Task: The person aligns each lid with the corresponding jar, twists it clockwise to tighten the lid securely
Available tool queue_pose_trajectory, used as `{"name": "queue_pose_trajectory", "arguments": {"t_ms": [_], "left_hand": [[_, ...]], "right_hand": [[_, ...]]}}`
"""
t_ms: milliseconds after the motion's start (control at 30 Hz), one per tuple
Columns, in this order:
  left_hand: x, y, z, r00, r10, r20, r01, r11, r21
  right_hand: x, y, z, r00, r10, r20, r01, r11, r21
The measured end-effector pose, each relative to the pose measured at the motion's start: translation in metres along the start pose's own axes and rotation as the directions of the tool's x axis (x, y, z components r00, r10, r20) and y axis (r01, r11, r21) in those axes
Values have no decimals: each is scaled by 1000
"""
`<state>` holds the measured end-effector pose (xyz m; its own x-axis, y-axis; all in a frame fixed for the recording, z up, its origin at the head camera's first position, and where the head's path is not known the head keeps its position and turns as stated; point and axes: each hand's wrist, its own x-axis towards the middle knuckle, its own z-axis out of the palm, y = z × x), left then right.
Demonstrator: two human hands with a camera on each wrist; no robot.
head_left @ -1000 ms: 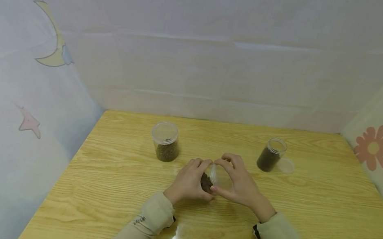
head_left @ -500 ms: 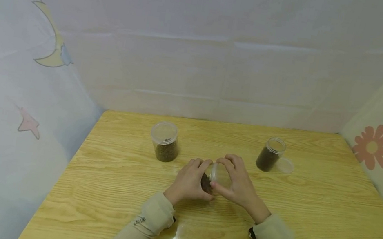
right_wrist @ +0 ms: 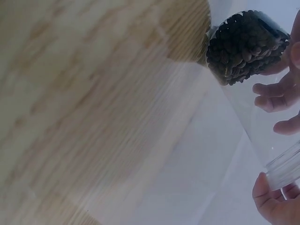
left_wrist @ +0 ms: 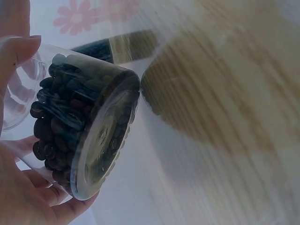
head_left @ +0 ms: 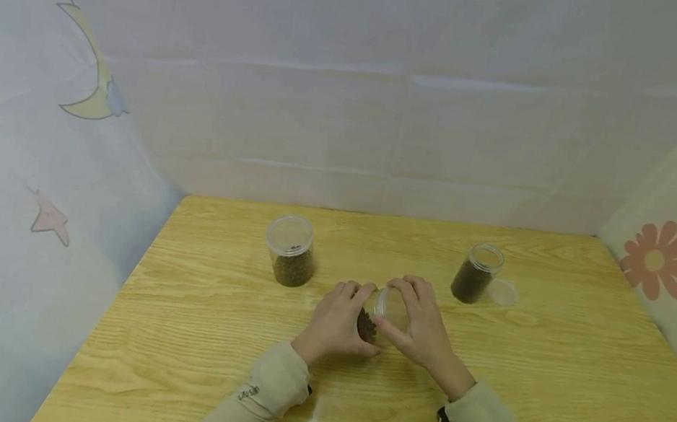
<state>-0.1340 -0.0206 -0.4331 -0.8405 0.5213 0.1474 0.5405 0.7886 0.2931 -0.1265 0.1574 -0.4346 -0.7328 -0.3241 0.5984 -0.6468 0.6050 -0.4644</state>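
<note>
A clear plastic jar point(left_wrist: 79, 117) part-filled with dark beans leans tilted in the middle of the table, its bottom edge on the wood. My left hand point(head_left: 333, 321) wraps round the jar's body, thumb and fingers on opposite sides. Over the mouth end, my right hand point(head_left: 423, 329) grips a clear screw lid point(right_wrist: 284, 168) between thumb and fingers. In the right wrist view the beans point(right_wrist: 246, 47) lie at the jar's low end. Whether the lid is fully seated on the thread cannot be made out.
At the back left stands a wider clear jar point(head_left: 291, 262) with brown grains. A narrower, dark-filled jar point(head_left: 473, 278) stands uncovered at the back right, beside a loose round lid point(head_left: 504, 292). A printed cloth point(head_left: 352, 118) hangs behind the wooden table point(head_left: 176, 332).
My right hand has turned a little at the jar's mouth, its wrist shifting slightly left. My left hand keeps its hold, and the other two jars stay put.
</note>
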Motion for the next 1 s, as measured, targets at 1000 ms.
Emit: {"name": "queue_pose_trajectory", "arguments": {"t_ms": [1000], "left_hand": [[-4,3,5,999,-26,-35,27,1000,7]], "right_hand": [[-2,-19,-4,985,173,23,-172,983,-65]]}}
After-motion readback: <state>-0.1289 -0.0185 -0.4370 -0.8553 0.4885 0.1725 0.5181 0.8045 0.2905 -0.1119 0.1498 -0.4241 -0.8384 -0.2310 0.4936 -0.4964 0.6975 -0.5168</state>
